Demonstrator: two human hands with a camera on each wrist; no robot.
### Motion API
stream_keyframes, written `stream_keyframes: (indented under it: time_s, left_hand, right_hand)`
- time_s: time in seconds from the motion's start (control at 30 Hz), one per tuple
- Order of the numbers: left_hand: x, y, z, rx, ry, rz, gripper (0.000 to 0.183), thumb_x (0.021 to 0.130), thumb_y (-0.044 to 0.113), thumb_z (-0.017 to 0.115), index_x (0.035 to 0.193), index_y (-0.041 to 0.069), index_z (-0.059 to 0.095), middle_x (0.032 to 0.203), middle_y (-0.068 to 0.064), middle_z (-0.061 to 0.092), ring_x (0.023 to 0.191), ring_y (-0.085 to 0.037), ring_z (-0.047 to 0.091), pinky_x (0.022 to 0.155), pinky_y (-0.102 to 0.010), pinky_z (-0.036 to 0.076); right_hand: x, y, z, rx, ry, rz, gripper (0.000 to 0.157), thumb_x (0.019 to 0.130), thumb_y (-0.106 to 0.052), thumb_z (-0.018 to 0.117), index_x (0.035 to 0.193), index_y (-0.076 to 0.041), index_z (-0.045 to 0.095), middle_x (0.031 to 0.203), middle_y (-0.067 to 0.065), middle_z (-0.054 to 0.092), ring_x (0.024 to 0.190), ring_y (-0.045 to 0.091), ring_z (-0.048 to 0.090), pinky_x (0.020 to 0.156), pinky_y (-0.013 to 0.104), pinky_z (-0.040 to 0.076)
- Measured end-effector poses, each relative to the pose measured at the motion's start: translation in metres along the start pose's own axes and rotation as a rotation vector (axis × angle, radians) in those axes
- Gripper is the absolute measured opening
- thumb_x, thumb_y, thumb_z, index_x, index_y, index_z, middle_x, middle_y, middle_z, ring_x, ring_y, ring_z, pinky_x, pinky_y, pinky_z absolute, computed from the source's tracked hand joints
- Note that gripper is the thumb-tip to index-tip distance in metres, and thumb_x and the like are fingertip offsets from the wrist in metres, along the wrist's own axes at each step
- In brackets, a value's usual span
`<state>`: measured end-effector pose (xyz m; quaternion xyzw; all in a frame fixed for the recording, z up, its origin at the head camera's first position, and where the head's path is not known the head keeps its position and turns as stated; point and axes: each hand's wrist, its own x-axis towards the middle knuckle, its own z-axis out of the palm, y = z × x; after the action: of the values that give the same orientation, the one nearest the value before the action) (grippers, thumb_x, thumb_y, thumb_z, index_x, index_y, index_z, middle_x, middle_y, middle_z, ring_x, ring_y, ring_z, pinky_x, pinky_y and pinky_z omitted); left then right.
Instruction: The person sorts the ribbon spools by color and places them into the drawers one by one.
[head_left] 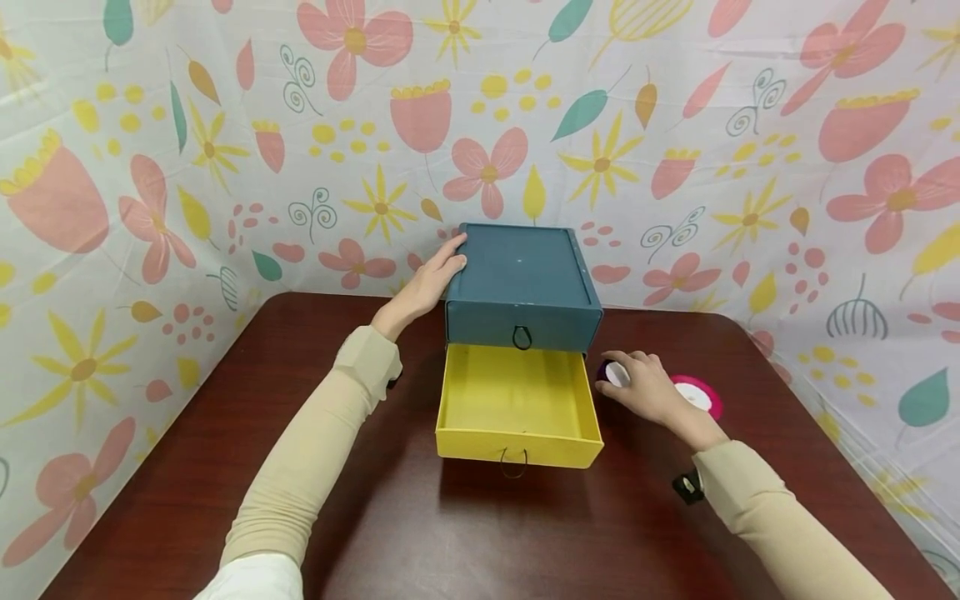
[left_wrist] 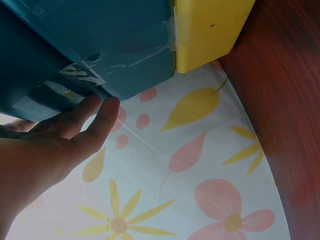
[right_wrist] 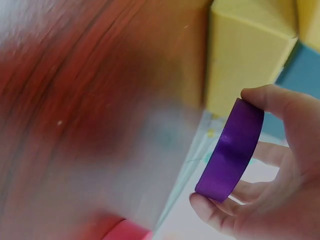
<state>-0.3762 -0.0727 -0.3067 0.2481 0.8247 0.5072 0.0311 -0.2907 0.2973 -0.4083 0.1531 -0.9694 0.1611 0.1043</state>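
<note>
A dark blue drawer box (head_left: 517, 271) stands on the table, its upper drawer closed. Below, a yellow drawer (head_left: 480, 446) is pulled out, with nothing lying inside and a thin loop handle at its front. My left hand (head_left: 426, 283) rests against the box's left side near the back top edge; in the left wrist view its fingers (left_wrist: 105, 120) touch the blue wall. Right of the yellow drawer, my right hand (head_left: 651, 390) holds a roll of purple ribbon (right_wrist: 232, 150) by its edges, thumb on one side and fingers on the other.
A roll of pink ribbon (head_left: 714, 403) with a white centre lies on the dark wooden table (head_left: 480, 542), just behind my right hand and wrist. A floral-patterned cloth (head_left: 660, 100) hangs close behind the table and along its sides.
</note>
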Motion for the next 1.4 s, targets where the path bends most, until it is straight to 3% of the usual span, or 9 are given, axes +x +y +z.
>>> stream_keyframes:
  time_s: [0.23, 0.47, 0.67, 0.83, 1.13, 1.4]
  left_hand:
    - [-0.007, 0.014, -0.002, -0.015, -0.029, -0.028, 0.057, 0.106, 0.036, 0.029, 0.157, 0.021, 0.011, 0.164, -0.006, 0.007, 0.150, -0.028, 0.016, 0.119, -0.049, 0.020]
    - [-0.001, 0.001, 0.000, 0.001, 0.007, 0.005, 0.058, 0.104, 0.046, 0.029, 0.156, 0.028, 0.015, 0.164, -0.002, 0.012, 0.148, -0.025, 0.022, 0.118, -0.047, 0.023]
    - [-0.002, 0.001, 0.000, 0.007, 0.006, 0.008, 0.057, 0.104, 0.045, 0.029, 0.156, 0.028, 0.014, 0.164, -0.002, 0.011, 0.150, -0.025, 0.018, 0.119, -0.048, 0.022]
    - [-0.002, 0.001, 0.000, -0.001, 0.013, 0.012, 0.057, 0.104, 0.046, 0.030, 0.156, 0.028, 0.015, 0.164, 0.000, 0.010, 0.150, -0.023, 0.016, 0.120, -0.047, 0.020]
    - [-0.002, 0.000, 0.001, -0.004, 0.011, 0.004, 0.057, 0.104, 0.046, 0.029, 0.156, 0.029, 0.015, 0.164, 0.000, 0.010, 0.151, -0.022, 0.015, 0.120, -0.047, 0.020]
    - [-0.002, 0.002, 0.000, 0.002, 0.011, 0.007, 0.057, 0.104, 0.046, 0.029, 0.156, 0.029, 0.014, 0.164, -0.001, 0.011, 0.151, -0.023, 0.016, 0.120, -0.047, 0.021]
  right_hand:
    - [-0.010, -0.018, -0.014, 0.040, 0.012, -0.006, 0.054, 0.086, -0.028, 0.070, 0.131, 0.001, 0.056, 0.119, 0.029, 0.060, 0.111, 0.047, 0.049, 0.095, 0.062, 0.040]
    - [-0.019, -0.034, -0.034, 0.066, 0.039, -0.035, 0.055, 0.087, -0.031, 0.070, 0.133, -0.002, 0.056, 0.125, 0.026, 0.060, 0.113, 0.044, 0.050, 0.097, 0.061, 0.040]
    - [-0.028, -0.052, -0.053, 0.066, 0.060, -0.047, 0.055, 0.089, -0.036, 0.068, 0.133, -0.004, 0.056, 0.121, 0.022, 0.061, 0.105, 0.035, 0.049, 0.077, 0.041, 0.045]
    - [-0.033, -0.067, -0.065, 0.074, 0.069, -0.059, 0.053, 0.089, -0.038, 0.068, 0.132, -0.009, 0.058, 0.118, 0.015, 0.061, 0.101, 0.027, 0.048, 0.072, 0.034, 0.043]
    - [-0.040, -0.099, -0.075, 0.099, 0.023, -0.074, 0.048, 0.088, -0.037, 0.068, 0.130, -0.015, 0.059, 0.124, 0.011, 0.059, 0.107, 0.025, 0.048, 0.078, 0.040, 0.049]
    - [-0.035, -0.126, -0.071, 0.145, -0.012, -0.151, 0.047, 0.087, -0.037, 0.069, 0.129, -0.018, 0.060, 0.122, 0.008, 0.059, 0.105, 0.021, 0.050, 0.076, 0.034, 0.052]
